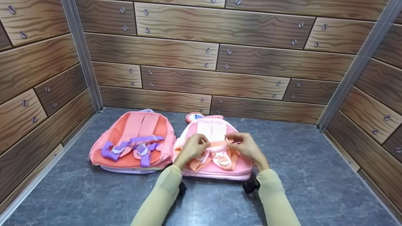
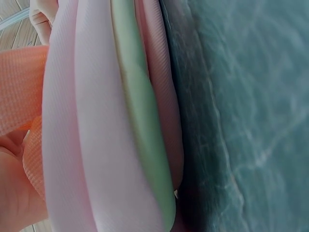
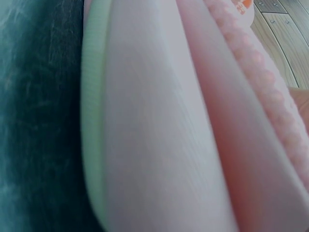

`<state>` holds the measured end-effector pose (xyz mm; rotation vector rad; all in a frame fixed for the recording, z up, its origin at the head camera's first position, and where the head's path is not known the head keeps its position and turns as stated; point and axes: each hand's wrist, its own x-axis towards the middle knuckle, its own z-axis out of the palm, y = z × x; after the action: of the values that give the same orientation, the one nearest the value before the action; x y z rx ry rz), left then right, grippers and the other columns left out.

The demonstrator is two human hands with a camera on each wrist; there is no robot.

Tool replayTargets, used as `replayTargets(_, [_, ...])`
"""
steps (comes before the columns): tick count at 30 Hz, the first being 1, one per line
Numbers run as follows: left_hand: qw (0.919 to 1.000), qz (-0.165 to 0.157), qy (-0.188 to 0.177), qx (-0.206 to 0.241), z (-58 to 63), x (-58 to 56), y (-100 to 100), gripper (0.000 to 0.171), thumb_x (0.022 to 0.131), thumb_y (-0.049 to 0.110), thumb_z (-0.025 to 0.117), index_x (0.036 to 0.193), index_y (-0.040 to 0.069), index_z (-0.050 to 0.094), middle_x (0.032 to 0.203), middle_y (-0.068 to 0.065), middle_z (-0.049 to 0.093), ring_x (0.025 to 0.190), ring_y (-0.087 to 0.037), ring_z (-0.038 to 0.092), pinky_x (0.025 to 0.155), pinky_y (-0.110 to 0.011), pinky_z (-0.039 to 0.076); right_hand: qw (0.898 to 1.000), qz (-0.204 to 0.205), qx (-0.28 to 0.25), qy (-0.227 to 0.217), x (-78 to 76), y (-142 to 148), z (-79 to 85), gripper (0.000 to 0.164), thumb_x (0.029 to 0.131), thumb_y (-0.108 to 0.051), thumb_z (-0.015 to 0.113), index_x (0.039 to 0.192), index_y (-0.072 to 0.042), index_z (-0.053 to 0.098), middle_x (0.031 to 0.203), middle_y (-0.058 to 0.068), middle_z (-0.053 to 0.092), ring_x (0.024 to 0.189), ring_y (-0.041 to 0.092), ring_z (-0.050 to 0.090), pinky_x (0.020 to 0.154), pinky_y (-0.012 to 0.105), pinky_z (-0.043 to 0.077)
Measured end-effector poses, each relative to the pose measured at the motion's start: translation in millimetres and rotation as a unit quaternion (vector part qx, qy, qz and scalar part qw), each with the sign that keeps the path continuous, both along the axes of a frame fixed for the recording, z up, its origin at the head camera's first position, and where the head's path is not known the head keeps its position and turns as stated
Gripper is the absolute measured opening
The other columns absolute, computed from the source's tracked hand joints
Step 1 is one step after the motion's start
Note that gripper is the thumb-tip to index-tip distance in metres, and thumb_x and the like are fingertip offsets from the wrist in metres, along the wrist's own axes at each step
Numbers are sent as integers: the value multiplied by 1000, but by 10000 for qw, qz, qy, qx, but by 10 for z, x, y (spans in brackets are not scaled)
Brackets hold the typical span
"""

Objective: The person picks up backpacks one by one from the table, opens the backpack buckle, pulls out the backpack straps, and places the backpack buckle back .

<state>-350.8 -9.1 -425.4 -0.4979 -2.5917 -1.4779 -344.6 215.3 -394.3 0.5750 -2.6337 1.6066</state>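
Note:
A light pink backpack lies on the table with its straps facing up. Across its padded shoulder straps runs an orange strap. My left hand pinches this strap's left end between thumb and fingers, over the backpack. At the other end, my right hand has its thumb and forefinger closed around the strap. A white buckle with orange webbing rests just below. Orange webbing also shows near the left hand in the left wrist view. The backpack's pale side fills most of the right wrist view.
To the left, touching the pink one, lies a coral backpack with purple straps. A round red-and-white piece pokes out behind the pink backpack. Wood-patterned walls enclose the dark grey table at the back and sides.

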Motion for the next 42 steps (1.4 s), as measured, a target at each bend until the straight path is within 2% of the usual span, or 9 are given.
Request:
replayTargets(4, [10000,0,-9,-13,-1,-3,-6,10,91,14,65,85,5,67,61,-6,64,44,-3,50,40,-16,38,10000,86,-2,31,-10,0,-6,38,83,6,67,120,11,62,110,29,65,91,22,62,76,23,53])
replayTargets(7, [10000,22,-42,-23,1,-4,-12,10,91,14,65,85,6,67,62,-6,64,44,-3,50,40,-17,38,9999,136,-8,41,-108,33,-97,38,83,5,68,120,11,62,108,28,65,89,21,62,75,24,54])
replayTargets(13, [10000,13,-54,3,12,-4,-14,10,91,14,65,86,5,67,60,-2,61,44,-3,50,40,-17,38,9998,128,-4,150,-255,81,-244,39,83,-1,73,120,9,63,115,27,66,91,18,63,75,21,53])
replayTargets(19, [9999,37,-95,26,20,-6,-8,11,91,14,65,85,6,67,60,0,60,45,-3,51,40,-17,38,9995,-107,149,251,-261,69,-240,35,83,-8,75,116,2,69,112,19,69,87,15,63,76,23,52])
replayTargets(26, [9998,82,-110,-114,29,5,9,10,90,18,66,88,9,69,64,5,58,51,-4,51,45,-18,39,9990,-227,225,326,-243,69,-215,33,84,-4,72,116,2,69,99,14,70,84,16,63,75,25,53])
replayTargets(31, [10000,-55,-75,-31,31,7,4,11,91,17,66,94,9,72,72,-1,65,55,-6,53,47,-19,42,9985,-400,264,275,-241,85,-201,33,84,-2,72,116,0,69,93,11,70,82,16,63,74,25,53])
replayTargets(37, [9998,-157,-124,-29,31,1,-5,16,89,15,66,101,7,73,87,-7,70,70,-8,58,57,-21,47,9977,-511,254,354,-275,179,-207,34,84,-2,71,117,3,68,95,15,69,82,16,62,73,22,51])
replayTargets(42, [9995,-310,-78,-33,42,9,6,12,86,7,67,96,4,72,88,-7,71,71,-9,61,60,-21,48,9968,-645,254,403,-300,276,-227,32,85,-1,70,117,4,68,95,16,69,82,17,61,69,20,50])
